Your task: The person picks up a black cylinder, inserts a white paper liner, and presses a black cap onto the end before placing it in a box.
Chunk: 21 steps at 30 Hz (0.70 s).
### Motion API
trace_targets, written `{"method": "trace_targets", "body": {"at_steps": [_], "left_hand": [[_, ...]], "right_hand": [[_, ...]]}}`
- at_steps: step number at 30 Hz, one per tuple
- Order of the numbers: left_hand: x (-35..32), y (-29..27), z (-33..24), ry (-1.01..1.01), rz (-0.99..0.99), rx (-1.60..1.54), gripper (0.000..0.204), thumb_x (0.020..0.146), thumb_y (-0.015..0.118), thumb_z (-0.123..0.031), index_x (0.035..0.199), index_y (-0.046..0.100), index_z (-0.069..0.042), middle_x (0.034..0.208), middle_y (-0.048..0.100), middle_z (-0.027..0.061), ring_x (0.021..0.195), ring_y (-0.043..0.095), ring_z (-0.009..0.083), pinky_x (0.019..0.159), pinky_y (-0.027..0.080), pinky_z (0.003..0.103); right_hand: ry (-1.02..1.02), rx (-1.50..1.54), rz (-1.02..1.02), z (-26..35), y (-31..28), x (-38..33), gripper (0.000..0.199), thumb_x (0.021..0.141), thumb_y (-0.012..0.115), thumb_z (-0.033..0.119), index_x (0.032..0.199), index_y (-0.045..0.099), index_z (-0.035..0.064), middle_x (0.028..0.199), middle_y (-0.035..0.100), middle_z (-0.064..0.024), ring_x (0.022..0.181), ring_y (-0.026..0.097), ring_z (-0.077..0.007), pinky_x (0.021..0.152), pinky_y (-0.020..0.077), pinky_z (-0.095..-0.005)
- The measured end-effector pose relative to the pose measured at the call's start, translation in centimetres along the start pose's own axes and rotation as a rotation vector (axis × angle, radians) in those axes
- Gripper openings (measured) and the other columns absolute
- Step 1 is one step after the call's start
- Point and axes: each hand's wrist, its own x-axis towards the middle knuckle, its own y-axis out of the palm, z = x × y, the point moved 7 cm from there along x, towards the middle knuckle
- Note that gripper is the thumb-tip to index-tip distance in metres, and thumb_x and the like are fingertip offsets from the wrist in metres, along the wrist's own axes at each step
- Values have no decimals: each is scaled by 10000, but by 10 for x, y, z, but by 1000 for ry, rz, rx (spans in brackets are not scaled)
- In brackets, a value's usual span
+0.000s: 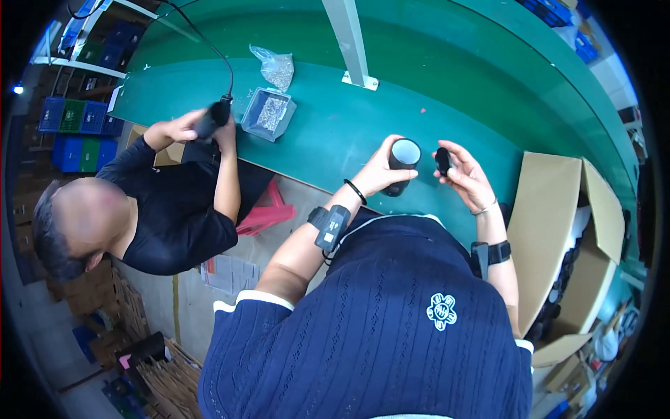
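My left hand (379, 168) is closed around a black tumbler (405, 151) with a pale inside. Its round mouth faces up toward me, above the near edge of the green worktable (328, 133). A short way to the right, my right hand (469, 180) pinches a small black round lid (442, 161) between thumb and fingers. The lid is tilted on its edge and apart from the tumbler.
At my left a co-worker's hands (187, 126) hold a black corded electric screwdriver (213, 120). Beyond stand a clear bin (287, 121) of small metal pieces and a plastic bag (279, 72) of the same. An open cardboard box (542, 209) with black round items is at right.
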Motion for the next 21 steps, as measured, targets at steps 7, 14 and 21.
{"method": "trace_targets", "body": {"at_steps": [7, 14, 21], "left_hand": [[1, 18, 10, 82, 39, 365, 685, 690, 804, -176, 1246, 416, -75, 1141, 521, 128, 1111, 503, 269, 934, 428, 388], [7, 35, 8, 315, 33, 698, 697, 660, 760, -234, 1249, 426, -70, 1174, 496, 154, 1098, 472, 378, 942, 370, 466], [6, 39, 7, 288, 54, 667, 639, 672, 738, -226, 1213, 436, -71, 1145, 496, 154, 1104, 471, 360, 937, 343, 469]], "right_hand": [[-271, -648, -102, 40, 23, 4, 571, 707, 755, 74, 1240, 558, 20, 1156, 545, -91, 1091, 536, -198, 901, 469, -310], [-267, -1019, -100, 36, 32, 7, 624, 582, 786, 13, 1175, 593, 48, 1143, 599, -140, 1089, 575, -281, 954, 467, -354], [-267, -993, -177, 31, 23, -1, 615, 591, 789, -3, 1175, 603, 52, 1148, 598, -115, 1050, 590, -257, 898, 490, -330]]}}
